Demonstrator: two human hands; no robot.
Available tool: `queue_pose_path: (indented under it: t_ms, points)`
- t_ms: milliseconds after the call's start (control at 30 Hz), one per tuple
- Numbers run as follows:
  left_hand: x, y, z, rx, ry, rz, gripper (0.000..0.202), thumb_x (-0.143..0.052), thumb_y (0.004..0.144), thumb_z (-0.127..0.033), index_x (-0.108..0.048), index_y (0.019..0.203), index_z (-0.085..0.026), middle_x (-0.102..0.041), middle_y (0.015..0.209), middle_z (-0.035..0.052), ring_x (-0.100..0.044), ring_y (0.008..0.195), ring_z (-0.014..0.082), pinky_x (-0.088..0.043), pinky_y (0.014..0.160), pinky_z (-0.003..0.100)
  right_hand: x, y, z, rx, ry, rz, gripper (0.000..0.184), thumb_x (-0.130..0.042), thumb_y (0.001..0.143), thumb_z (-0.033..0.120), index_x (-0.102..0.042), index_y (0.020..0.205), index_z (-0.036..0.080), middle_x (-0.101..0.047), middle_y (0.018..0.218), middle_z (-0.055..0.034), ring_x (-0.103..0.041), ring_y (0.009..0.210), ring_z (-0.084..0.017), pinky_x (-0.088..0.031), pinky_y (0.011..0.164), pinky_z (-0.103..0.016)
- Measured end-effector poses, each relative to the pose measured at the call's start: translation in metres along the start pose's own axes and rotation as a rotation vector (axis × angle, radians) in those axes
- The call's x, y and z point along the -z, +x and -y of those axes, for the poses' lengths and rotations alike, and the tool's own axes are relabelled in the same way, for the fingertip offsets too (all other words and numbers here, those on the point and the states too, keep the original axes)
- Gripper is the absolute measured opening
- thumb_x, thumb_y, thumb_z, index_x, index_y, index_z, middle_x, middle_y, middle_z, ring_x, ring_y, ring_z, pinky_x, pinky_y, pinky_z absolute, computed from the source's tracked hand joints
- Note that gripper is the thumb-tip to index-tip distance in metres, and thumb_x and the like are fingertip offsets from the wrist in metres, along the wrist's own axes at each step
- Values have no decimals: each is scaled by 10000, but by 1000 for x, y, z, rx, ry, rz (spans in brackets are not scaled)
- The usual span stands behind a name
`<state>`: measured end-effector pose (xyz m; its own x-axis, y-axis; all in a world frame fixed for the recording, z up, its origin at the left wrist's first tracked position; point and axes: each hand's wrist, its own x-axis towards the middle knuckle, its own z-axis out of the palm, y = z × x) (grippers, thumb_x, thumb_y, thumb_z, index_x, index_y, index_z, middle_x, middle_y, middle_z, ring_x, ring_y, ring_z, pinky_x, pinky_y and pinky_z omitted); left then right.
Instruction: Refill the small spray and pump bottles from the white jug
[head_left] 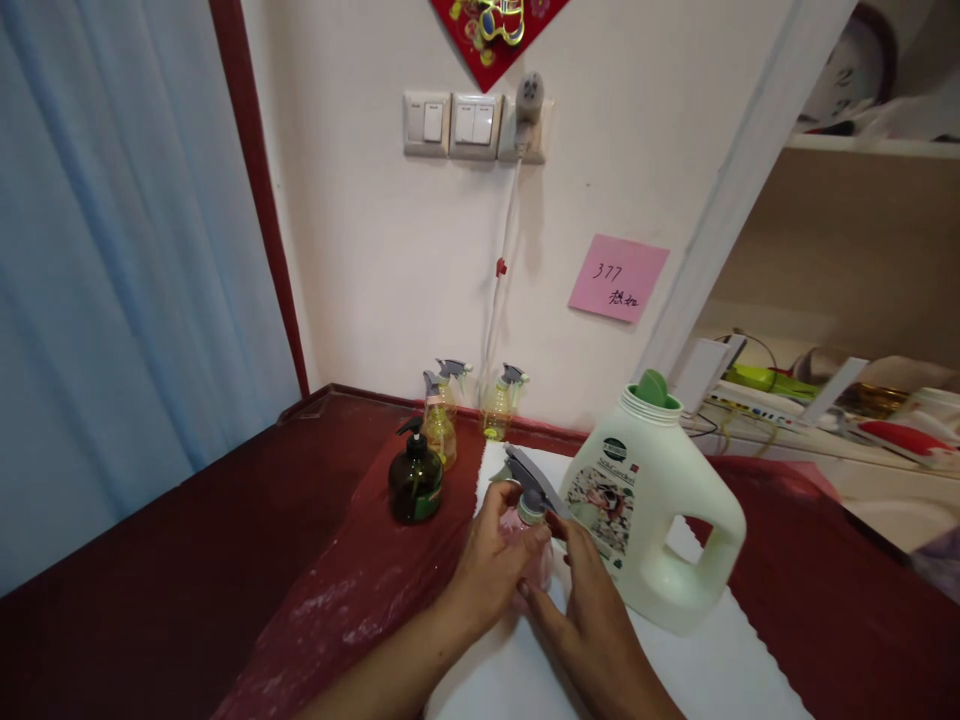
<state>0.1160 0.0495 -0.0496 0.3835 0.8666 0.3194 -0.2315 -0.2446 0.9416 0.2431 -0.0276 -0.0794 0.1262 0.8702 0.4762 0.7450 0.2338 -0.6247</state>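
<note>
The pink spray bottle [541, 572] stands between the person's two hands, its lower part largely hidden by them, just above the white sheet [495, 670] or on it; I cannot tell which. The left hand [489, 560] wraps the bottle from the left, its fingers curled round behind the upper body and its thumb laid across the front, just below the pale collar [531, 511]. The right hand [589, 585] closes in from the other side: its fingers bend round the right flank, and its thumb reaches across low on the front, near the left palm. Both hands are curled about the bottle rather than spread, though how firmly each one presses cannot be told.

The grey spray head [536, 480] rises clear above the left thumb, its long end slanting down to the right over the right fingers.

Just right of the hands stands a pale green jug [701, 500], upright on the sheet, with a green piece [651, 388] in its mouth. Beyond the hands to the left, on the red covering [382, 575], are a dark pump bottle [415, 482] and yellow spray bottles [441, 430] — three of them, upright near the wall [360, 260].
</note>
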Motion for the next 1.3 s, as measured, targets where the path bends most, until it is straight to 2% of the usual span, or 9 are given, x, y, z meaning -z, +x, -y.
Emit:
queue_pose_path:
  t_ms: [233,400,533,700,900,1067,1167,1300]
  points:
    - [0,2,-7,-2,11,30,304,-664,865,-311,-601,1133,-182,-688,1114,69,-616,1063,256,-441,957,369,-2,7,5,-23,92,45,518,-564,910,303,-356,1382,257,-525,1316,-114,-512,1260,-294,-438,1060,-508]
    - [3,-2,-8,64,64,36,329,-589,913,-373,-643,1193,-208,-697,1183,81,-606,1115,291,-437,979,383,0,8,6,-20,125,67,556,-563,916,302,-340,1424,267,-495,1377,-87,-476,1296,-258,-409,1093,-450]
    - [3,-4,-8,59,40,31,336,-578,908,-336,-622,1219,-216,-688,1199,82,-599,1126,294,-423,1005,405,-1,7,6,-4,71,53,585,-551,912,295,-292,1437,282,-471,1409,-80,-453,1327,-254,-392,1114,-461]
    - [1,-3,-6,-2,-12,29,381,-673,855,-284,-535,1205,-224,-650,1191,66,-577,1151,259,-393,1024,391,1,7,1,21,5,45,573,-525,933,335,-261,1442,308,-467,1432,-79,-469,1331,-255,-435,1092,-471]
    - [0,1,-6,-2,9,6,328,-723,826,-321,-544,1080,-217,-653,1047,36,-598,1021,234,-419,919,358,24,16,5,52,-70,-22,490,-419,958,247,-308,1434,297,-460,1433,-97,-448,1343,-270,-399,1104,-585]
    - [0,3,-4,-14,59,-6,310,-720,837,-344,-559,1065,-211,-642,1032,37,-589,1002,236,-413,903,356,45,43,22,262,-150,-181,506,-389,945,129,-373,1430,273,-450,1458,-113,-425,1354,-253,-401,1103,-571]
    - [0,3,-3,-24,59,5,280,-692,846,-319,-554,1065,-212,-639,1048,40,-586,1006,235,-420,894,351,51,64,31,394,-284,-108,572,-372,912,33,-421,1436,257,-432,1502,-125,-410,1369,-273,-431,1070,-568]
    - [2,4,-3,-32,71,0,251,-665,845,-278,-553,1061,-216,-633,1031,27,-573,1007,228,-411,901,346,58,87,34,510,-395,29,515,-400,902,6,-549,1351,211,-507,1460,-145,-474,1323,-317,-470,1019,-566]
